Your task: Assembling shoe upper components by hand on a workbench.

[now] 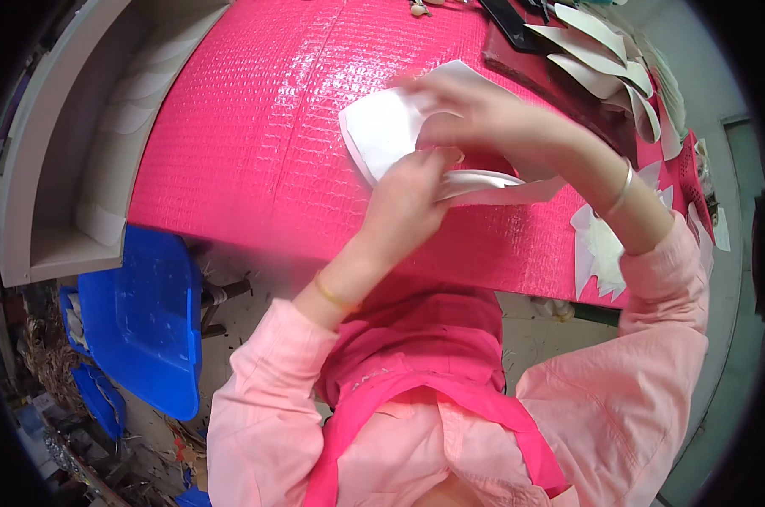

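Observation:
A white, U-shaped piece that looks like a shoe upper (381, 127) is held just over the pink tabletop. Its rounded end points left and its two arms reach right. My left hand (409, 196) pinches the near edge, thumb and fingers closed on it. Over the far side of the piece lies my right hand (475, 118), its fingers curled but smeared by motion. Whether those fingers grip anything is hidden by the blur.
Pink quilted sheeting covers the table (256, 152). White curved pieces (606, 63) are stacked at the far right, beside a dark red slab (568, 93). More white pieces (601, 253) lie near the right edge. A grey shelf box (53, 169) and blue chair (150, 313) stand left.

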Demonstrator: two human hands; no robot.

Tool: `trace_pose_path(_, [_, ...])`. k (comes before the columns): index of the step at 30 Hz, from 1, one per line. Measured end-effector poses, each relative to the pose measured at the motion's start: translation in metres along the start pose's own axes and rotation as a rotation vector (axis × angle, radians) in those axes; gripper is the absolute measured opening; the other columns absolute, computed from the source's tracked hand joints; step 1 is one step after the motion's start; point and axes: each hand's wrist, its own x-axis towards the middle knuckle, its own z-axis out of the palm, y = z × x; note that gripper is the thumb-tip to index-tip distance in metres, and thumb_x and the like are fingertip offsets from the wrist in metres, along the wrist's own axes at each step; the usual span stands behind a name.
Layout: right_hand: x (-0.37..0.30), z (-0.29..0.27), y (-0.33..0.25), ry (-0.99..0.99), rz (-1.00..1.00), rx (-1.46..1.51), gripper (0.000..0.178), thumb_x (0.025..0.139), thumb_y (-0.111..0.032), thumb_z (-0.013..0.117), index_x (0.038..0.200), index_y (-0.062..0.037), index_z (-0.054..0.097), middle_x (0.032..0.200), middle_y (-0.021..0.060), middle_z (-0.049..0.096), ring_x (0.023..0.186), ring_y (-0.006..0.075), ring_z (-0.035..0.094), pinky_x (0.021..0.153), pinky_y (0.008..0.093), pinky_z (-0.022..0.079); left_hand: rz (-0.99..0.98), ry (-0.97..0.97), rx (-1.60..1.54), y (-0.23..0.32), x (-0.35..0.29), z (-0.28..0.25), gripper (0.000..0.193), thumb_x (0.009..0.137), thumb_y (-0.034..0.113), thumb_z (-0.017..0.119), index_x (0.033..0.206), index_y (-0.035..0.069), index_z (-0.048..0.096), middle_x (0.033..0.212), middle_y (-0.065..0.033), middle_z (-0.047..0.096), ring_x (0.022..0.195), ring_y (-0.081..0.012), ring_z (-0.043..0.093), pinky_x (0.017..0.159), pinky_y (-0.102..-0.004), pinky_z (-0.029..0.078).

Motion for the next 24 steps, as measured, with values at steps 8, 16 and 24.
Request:
trace_pose_path(8, [-0.061, 0.044, 0.02, 0.115, 0.217, -0.873, 0.022, 0.065, -0.006, 0.06, 0.083, -0.0057, 0.048, 0.076, 0.0083, 0.051, 0.069, 0.0215, 0.058, 0.056, 0.032, 0.048, -0.095, -0.176, -0.071, -0.016, 0.003, 0.014, 0.015, 0.062, 0.003, 0.066, 0.075, 0.004, 0.06, 0.069, -0.0081, 0.058, 0.066, -0.0244, 0.058, 0.057, -0.0319, 0.046])
trace_pose_path(16, [-0.061, 0.034, 0.04, 0.313, 0.039, -0.914, 0.012, 0.066, -0.008, 0.057, 0.074, -0.0071, 0.049, 0.068, 0.0057, 0.05, 0.059, 0.0199, 0.058, 0.053, 0.0306, 0.047, -0.019, -0.241, 0.094, -0.011, 0.023, 0.003, 0.014, 0.063, 0.006, 0.065, 0.077, 0.007, 0.061, 0.071, -0.0085, 0.059, 0.065, -0.0264, 0.058, 0.056, -0.0346, 0.046])
trace_pose_path(24, [-0.035, 0.04, 0.083, 0.74, -0.272, -1.005, 0.015, 0.065, -0.009, 0.06, 0.08, -0.0092, 0.06, 0.094, 0.0038, 0.058, 0.085, 0.02, 0.056, 0.064, 0.0332, 0.046, 0.833, -0.218, 0.756, -0.026, 0.054, -0.013, 0.008, 0.064, 0.014, 0.052, 0.058, 0.01, 0.054, 0.061, -0.0047, 0.052, 0.067, -0.0166, 0.054, 0.063, -0.0305, 0.039])
